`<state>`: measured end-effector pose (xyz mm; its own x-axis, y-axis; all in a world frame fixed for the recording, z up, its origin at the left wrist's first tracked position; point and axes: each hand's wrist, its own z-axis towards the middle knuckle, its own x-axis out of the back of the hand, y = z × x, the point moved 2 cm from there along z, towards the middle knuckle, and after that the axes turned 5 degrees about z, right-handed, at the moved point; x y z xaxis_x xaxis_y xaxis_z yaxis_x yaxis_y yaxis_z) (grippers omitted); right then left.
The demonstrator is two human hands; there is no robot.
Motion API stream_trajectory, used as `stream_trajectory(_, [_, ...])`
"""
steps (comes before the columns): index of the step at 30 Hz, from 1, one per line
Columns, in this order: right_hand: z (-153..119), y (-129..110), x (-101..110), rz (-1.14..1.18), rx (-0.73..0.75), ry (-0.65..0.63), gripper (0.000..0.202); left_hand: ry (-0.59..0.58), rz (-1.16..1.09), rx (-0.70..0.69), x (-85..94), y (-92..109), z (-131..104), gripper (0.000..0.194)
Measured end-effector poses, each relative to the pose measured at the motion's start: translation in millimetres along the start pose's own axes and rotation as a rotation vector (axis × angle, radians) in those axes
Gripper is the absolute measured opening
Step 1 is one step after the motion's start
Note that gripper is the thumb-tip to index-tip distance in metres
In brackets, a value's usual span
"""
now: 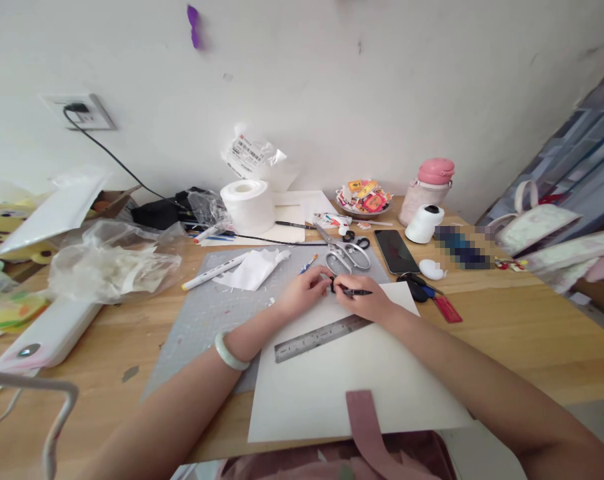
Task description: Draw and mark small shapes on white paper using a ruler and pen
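My right hand (361, 300) is closed round a black pen (357, 292), which points to the right. Close beside it, my left hand (305, 293) has its fingers pinched at a small black thing (331, 286) between the two hands, too small to name. Both hands are over the upper part of a white sheet of paper (352, 380). A steel ruler (317, 337) lies slantwise on the sheet, its right end just under my right hand. Just beyond my hands is a pair of silver scissors (349, 257).
A grey cutting mat (197, 333) lies under the sheet, with a white marker (215, 271) and crumpled tissue (255, 268) on it. Behind stand a white roll (249, 210) and a bowl of wrapped sweets (365, 199). A phone (396, 251) and black-handled scissors (419, 288) lie right.
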<state>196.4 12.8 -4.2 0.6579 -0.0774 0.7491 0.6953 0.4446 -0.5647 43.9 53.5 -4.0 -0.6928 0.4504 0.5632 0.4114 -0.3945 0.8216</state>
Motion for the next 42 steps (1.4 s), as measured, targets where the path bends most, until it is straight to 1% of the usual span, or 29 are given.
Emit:
stream_trajectory(12, [0.5,-1.0,3.4,0.117,-0.111,0.001,0.011,-0.01,-0.005,0.001,0.3,1.0,-0.7,0.023])
stream_trajectory(19, [4.8,5.5,3.8,0.216,-0.198,-0.016,0.012,-0.023,-0.028,0.02,-0.5,-0.5,-0.8,0.024])
stream_trajectory(28, [5.5,7.2,3.7,0.277,-0.208,-0.036,0.013,-0.025,-0.045,0.039,-0.5,0.3,-0.7,0.022])
stream_trajectory(34, [5.5,6.1,5.3,0.318,-0.273,-0.013,0.013,-0.023,-0.048,0.022,-0.5,-1.6,-0.8,0.023])
stream_trajectory(38, [4.9,4.9,6.0,0.328,-0.247,-0.015,0.013,-0.035,-0.046,0.016,-0.9,-4.7,0.0,0.025])
stream_trajectory(42, [4.6,3.8,5.4,0.286,-0.223,-0.036,0.012,-0.026,-0.028,0.018,-0.7,-4.8,0.0,0.025])
